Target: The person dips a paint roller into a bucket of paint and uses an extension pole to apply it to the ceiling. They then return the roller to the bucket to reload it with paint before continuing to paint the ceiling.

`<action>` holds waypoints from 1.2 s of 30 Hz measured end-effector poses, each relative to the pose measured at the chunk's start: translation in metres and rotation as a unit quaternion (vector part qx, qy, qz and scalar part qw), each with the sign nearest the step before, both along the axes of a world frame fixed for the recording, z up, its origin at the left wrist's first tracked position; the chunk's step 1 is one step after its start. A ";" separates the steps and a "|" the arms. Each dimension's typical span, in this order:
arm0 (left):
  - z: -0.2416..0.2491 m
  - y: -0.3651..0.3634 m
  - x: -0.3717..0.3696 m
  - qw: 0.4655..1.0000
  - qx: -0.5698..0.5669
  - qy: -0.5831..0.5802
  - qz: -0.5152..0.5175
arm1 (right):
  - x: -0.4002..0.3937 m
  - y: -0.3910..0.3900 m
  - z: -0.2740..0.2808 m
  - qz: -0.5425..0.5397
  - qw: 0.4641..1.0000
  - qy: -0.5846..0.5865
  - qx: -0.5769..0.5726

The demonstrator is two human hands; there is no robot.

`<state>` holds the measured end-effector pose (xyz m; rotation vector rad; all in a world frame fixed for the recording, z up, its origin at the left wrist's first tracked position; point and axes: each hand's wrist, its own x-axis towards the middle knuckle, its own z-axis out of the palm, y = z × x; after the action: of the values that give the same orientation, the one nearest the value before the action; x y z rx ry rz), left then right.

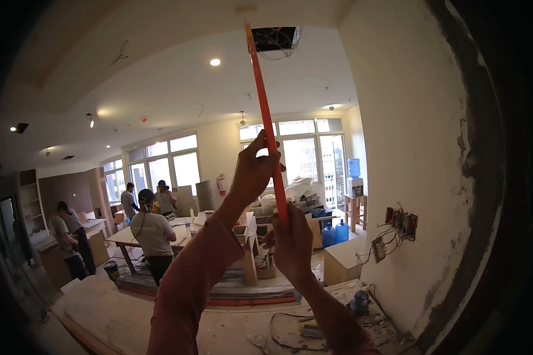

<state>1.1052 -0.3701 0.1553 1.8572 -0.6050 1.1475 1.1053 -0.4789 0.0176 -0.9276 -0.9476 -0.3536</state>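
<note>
A long red pole point(264, 100) slants up toward the ceiling in front of me. Its far end turns orange and meets a small pale, blurred patch at the ceiling; what is fixed there I cannot make out. My left hand point(253, 168), at the end of a reddish sleeve, grips the pole partway up with thumb and fingers. Lower down, my right hand point(292, 241) is closed round the bottom part of the pole. Close to the pole's upper end is a square ceiling opening point(273, 39) with loose wires in it.
On the right wall, wires hang from open electrical boxes point(401, 223). Below me is a dusty surface point(231, 328) with a cable and a blue tool point(359, 302). Several people, one in a grey shirt point(153, 234), stand around a worktable point(124, 236). Blue water bottles point(342, 231) stand farther back.
</note>
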 end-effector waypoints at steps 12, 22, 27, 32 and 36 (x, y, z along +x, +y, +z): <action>-0.042 -0.056 -0.101 0.999 0.041 -0.026 -0.023 | -0.094 -0.055 -0.048 0.013 1.000 -0.001 -0.010; -0.058 -0.078 -0.106 0.997 0.055 -0.017 -0.048 | -0.107 -0.088 -0.066 0.009 0.999 0.035 -0.020; -0.059 -0.098 -0.096 0.997 0.047 -0.016 -0.061 | -0.097 -0.105 -0.068 -0.019 0.999 0.031 -0.023; -0.055 -0.116 -0.088 0.997 0.040 -0.018 -0.059 | -0.097 -0.125 -0.058 0.007 0.998 0.060 -0.026; -0.046 -0.121 -0.075 0.996 0.044 -0.058 -0.049 | -0.088 -0.132 -0.047 0.000 0.999 0.040 -0.032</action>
<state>1.0303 -0.4909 0.1092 1.8212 -0.8149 1.1872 1.0176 -0.6111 -0.0296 -0.9929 -0.8906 -0.2859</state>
